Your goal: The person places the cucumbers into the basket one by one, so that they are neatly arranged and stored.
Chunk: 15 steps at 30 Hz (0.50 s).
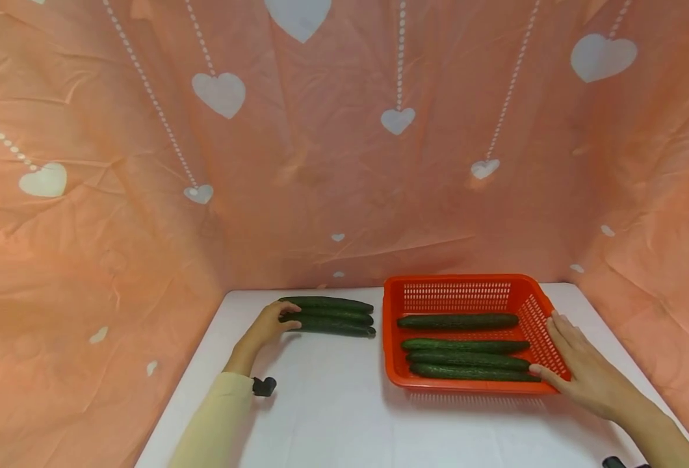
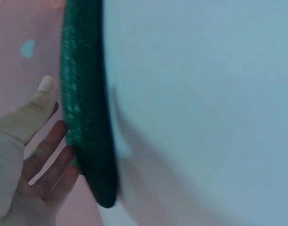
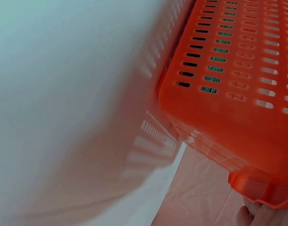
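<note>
Three dark green cucumbers (image 1: 335, 325) lie side by side on the white table, left of a red plastic basket (image 1: 461, 386). My left hand (image 1: 271, 323) is at their left ends, thumb and fingers spread. In the left wrist view, fingertips of the left hand (image 2: 40, 174) meet the edge of the nearest cucumber (image 2: 85, 94); the thumb stands apart from it. My right hand (image 1: 593, 374) rests along the basket's right rim, fingers extended and thumb over the front corner. Only a few fingertips (image 3: 259, 215) show under the basket's lip in the right wrist view.
Inside the basket, one cucumber (image 1: 458, 322) lies toward the back and three cucumbers (image 1: 467, 359) lie together near the front. A pink-orange cloth (image 1: 344, 162) with white hearts hangs behind and beside the white table (image 1: 333, 403).
</note>
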Available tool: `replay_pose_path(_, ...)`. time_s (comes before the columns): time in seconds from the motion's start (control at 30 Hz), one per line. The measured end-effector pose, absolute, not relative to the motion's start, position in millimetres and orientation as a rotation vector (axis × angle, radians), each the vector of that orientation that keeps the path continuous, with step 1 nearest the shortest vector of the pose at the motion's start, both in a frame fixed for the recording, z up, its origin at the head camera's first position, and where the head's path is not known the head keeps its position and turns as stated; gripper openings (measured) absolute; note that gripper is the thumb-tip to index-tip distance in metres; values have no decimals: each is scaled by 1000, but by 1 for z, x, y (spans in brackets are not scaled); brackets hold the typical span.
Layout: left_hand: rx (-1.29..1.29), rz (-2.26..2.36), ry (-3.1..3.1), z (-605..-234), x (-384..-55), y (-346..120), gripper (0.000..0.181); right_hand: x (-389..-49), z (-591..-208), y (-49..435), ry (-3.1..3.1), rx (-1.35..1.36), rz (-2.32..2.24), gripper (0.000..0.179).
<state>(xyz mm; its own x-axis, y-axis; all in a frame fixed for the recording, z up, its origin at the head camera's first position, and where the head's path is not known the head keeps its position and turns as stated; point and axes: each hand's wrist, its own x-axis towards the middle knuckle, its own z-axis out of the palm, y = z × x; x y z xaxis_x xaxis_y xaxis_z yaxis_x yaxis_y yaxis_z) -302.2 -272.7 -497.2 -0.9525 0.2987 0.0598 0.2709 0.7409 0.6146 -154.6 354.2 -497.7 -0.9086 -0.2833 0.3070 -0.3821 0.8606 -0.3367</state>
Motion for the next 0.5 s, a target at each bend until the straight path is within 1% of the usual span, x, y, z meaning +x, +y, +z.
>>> replay_pose_path(0.2,454,900,2980,-511,-303,-278,35,-153,-499,355,-2796,498,580,97)
replay_pose_path(0.3,485,786,3024,-517,-304,-278,37,-153,-499,355,-2801,498,586,97)
replay_pose_path(0.5,532,682,3070,-517,-301,-281,36,-153,-498,353,-2831,479,606,98)
